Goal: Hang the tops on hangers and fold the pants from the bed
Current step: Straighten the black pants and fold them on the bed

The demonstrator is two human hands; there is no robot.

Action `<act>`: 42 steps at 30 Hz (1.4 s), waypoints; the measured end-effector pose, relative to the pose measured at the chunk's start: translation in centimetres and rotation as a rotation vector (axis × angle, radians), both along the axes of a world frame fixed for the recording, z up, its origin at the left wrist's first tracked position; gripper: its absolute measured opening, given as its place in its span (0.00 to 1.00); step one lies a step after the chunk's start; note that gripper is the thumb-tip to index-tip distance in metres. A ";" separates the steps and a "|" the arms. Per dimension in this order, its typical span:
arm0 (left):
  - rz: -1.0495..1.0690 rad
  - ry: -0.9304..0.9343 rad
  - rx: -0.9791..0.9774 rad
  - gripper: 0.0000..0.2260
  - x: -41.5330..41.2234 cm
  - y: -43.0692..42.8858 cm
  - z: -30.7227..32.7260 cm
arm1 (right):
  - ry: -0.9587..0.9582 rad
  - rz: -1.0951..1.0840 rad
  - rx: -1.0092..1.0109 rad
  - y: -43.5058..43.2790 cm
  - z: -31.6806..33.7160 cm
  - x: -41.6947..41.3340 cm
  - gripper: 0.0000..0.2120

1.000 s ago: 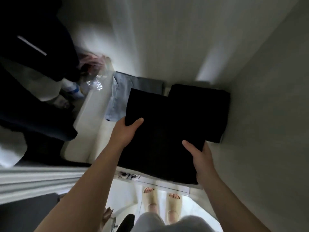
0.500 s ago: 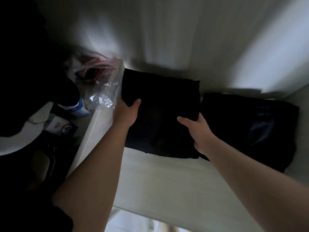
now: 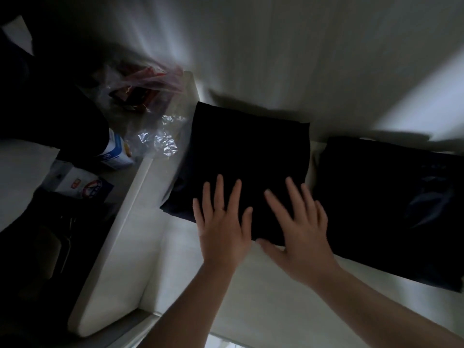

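So the folded black pants [image 3: 248,156] are lying flat on the white shelf [image 3: 251,297], pushed pretty close to the back wall. The person's left hand [image 3: 223,229] and right hand [image 3: 298,234] both lie palm-down on the near edge of the stack, fingers straight and spread wide, gripping nothing. It looks like the stow-and-smooth part of the folding job, pressing the pile down so it sits neat.

Just to the right, with a small gap between, there's a second folded dark garment [image 3: 386,209] on the same shelf. Off to the left past the white divider [image 3: 113,247] sit a crinkly plastic bag [image 3: 150,116] and a white carton [image 3: 116,151]; that side is too dark to tell more.

Next move is probably just lifting both hands straight off so the fold doesn't drag open, then heading back to the bed for whatever's left.
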State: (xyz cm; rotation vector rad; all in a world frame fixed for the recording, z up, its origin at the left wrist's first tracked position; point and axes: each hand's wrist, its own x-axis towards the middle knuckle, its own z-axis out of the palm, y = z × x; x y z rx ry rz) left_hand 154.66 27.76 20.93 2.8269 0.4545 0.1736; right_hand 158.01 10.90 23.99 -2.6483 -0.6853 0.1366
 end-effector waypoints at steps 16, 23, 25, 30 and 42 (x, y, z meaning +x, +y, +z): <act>-0.344 0.154 0.175 0.48 0.0 5.3 -0.4 | 0.071 0.094 -0.362 2.1 -0.8 2.3 0.50; -0.133 0.159 0.248 0.48 2.1 4.3 0.5 | -0.025 0.084 -0.378 2.3 -1.0 4.2 0.41; -0.122 0.257 0.206 0.48 2.3 3.6 0.2 | 0.059 0.075 -0.462 2.2 -1.3 4.3 0.41; -0.177 0.367 0.148 0.38 -0.2 3.1 1.0 | 0.089 0.086 -0.492 0.5 0.1 1.6 0.40; -0.163 0.491 -0.206 0.33 -14.9 -2.9 7.8 | 0.251 -0.045 -0.463 -6.5 7.4 -13.6 0.36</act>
